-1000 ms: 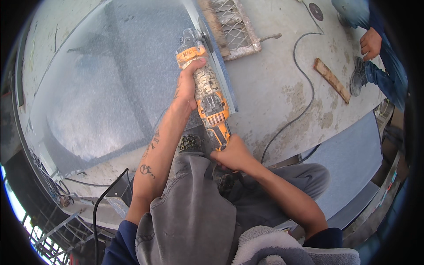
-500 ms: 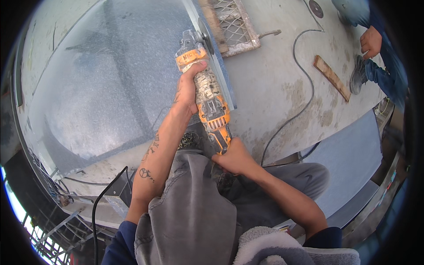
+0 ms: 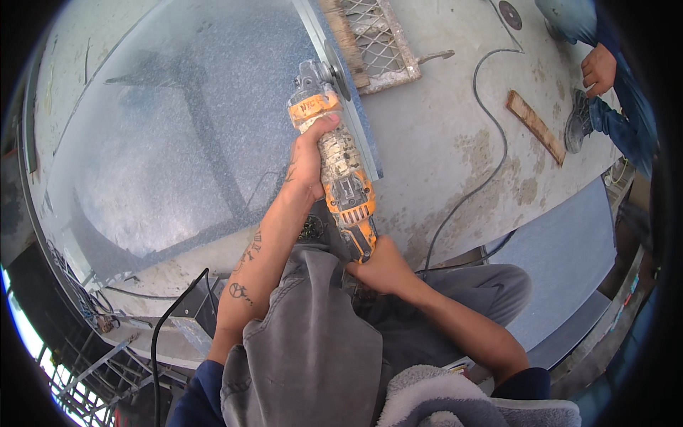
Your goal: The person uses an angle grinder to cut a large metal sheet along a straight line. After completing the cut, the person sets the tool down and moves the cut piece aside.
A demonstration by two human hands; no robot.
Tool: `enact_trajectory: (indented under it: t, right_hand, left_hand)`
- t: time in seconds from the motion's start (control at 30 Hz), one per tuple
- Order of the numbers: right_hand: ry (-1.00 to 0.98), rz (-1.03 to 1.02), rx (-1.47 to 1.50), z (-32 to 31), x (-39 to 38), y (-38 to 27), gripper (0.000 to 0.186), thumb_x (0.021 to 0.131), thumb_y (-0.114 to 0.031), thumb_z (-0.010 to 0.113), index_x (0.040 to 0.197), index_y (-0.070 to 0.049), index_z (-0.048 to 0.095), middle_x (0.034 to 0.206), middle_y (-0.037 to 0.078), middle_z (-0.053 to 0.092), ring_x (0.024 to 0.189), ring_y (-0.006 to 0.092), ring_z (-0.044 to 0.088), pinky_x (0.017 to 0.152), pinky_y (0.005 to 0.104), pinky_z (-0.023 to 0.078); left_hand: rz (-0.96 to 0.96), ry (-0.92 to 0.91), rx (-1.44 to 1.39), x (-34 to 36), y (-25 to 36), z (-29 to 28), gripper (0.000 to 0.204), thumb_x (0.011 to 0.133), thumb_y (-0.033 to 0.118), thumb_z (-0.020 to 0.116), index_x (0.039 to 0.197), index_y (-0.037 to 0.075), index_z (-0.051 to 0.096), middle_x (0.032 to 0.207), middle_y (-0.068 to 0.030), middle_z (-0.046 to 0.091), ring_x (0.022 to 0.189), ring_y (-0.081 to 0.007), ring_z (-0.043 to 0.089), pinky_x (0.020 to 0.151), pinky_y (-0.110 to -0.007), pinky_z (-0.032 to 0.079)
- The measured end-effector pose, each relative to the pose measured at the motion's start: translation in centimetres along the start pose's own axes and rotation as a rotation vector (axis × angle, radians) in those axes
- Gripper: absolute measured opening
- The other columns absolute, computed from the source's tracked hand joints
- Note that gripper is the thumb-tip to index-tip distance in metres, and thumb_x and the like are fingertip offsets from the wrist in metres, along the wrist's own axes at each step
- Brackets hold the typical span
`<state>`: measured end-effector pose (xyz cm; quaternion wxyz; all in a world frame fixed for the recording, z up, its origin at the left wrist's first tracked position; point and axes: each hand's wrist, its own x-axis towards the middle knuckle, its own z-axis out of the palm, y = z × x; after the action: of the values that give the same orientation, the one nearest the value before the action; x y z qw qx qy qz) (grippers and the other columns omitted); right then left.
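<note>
An orange and black angle grinder (image 3: 350, 191) lies lengthwise in front of me, its body caked with pale grime. My left hand (image 3: 310, 153) wraps round the front of its body, below the gear head. Around the rear handle my right hand (image 3: 384, 267) is closed. The dark cutting disc (image 3: 339, 73) stands on edge at the right of the head, at a pale metal strip (image 3: 318, 34). That strip runs along the right edge of a large grey speckled sheet (image 3: 163, 135). Whether the disc touches the strip I cannot tell.
A mesh-filled metal frame (image 3: 380, 43) and a wooden board (image 3: 535, 127) lie on the concrete floor (image 3: 434, 128). A black cable (image 3: 504, 135) curves across it. At the far right a co-worker's hand (image 3: 599, 69) and shoe (image 3: 578, 122) show. A loose disc (image 3: 509, 14) lies beyond.
Both hands and the grinder have shifted slightly toward me and a little to the right, the disc moving back along the strip. My grip is unchanged.
</note>
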<state>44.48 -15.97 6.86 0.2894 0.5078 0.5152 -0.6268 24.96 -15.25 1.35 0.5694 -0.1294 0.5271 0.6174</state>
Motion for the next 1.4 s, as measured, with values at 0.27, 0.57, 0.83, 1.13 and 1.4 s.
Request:
enact_trajectory:
  t: [0.27,0.57,0.83,1.13,1.4]
  right_hand:
    - [0.015,-0.035,-0.034,-0.7,0.4,-1.9,0.029,0.072,-0.016,0.073,0.081,0.01,0.064,0.069,0.02,0.066,0.064,0.0279,0.068,0.058,0.0377,0.051]
    - [0.011,-0.041,-0.021,0.0,-0.5,0.0,0.035,0.071,-0.018,0.074,0.084,0.013,0.065,0.078,0.025,0.069,0.074,0.034,0.072,0.066,0.0407,0.054]
    - [0.036,-0.038,-0.059,0.1,0.4,-0.3,0.035,0.071,-0.019,0.074,0.086,0.011,0.065,0.081,0.024,0.07,0.076,0.0344,0.072,0.068,0.041,0.054]
    - [0.033,-0.099,0.006,-0.3,0.6,-0.3,0.018,0.075,-0.011,0.068,0.074,0.005,0.062,0.058,0.011,0.061,0.046,0.017,0.059,0.042,0.0316,0.044]
    - [0.103,-0.1,-0.061,0.5,-0.1,1.0,0.019,0.074,-0.012,0.069,0.076,0.006,0.064,0.06,0.011,0.063,0.049,0.0176,0.061,0.047,0.0331,0.047]
  left_hand:
    - [-0.018,0.015,0.007,1.3,1.4,0.1,0.053,0.088,0.039,0.062,0.119,-0.003,0.052,0.088,-0.0153,0.065,0.072,-0.0231,0.069,0.06,-0.037,0.061]
    - [-0.038,0.034,0.0,-0.3,-0.1,0.0,0.052,0.087,0.037,0.064,0.12,-0.002,0.052,0.088,-0.0155,0.065,0.073,-0.0252,0.069,0.063,-0.041,0.06]
    - [-0.043,0.013,-0.018,0.7,0.0,-0.5,0.053,0.088,0.038,0.062,0.121,-0.002,0.051,0.088,-0.0152,0.064,0.073,-0.0257,0.07,0.062,-0.04,0.061]
    - [-0.021,0.006,0.014,1.0,0.1,-0.3,0.053,0.087,0.039,0.061,0.117,-0.004,0.052,0.087,-0.0151,0.065,0.074,-0.0251,0.07,0.063,-0.04,0.061]
    - [-0.051,0.024,0.005,-0.1,-0.7,-0.4,0.052,0.089,0.038,0.061,0.123,0.0,0.051,0.088,-0.0149,0.065,0.074,-0.0254,0.069,0.062,-0.039,0.061]
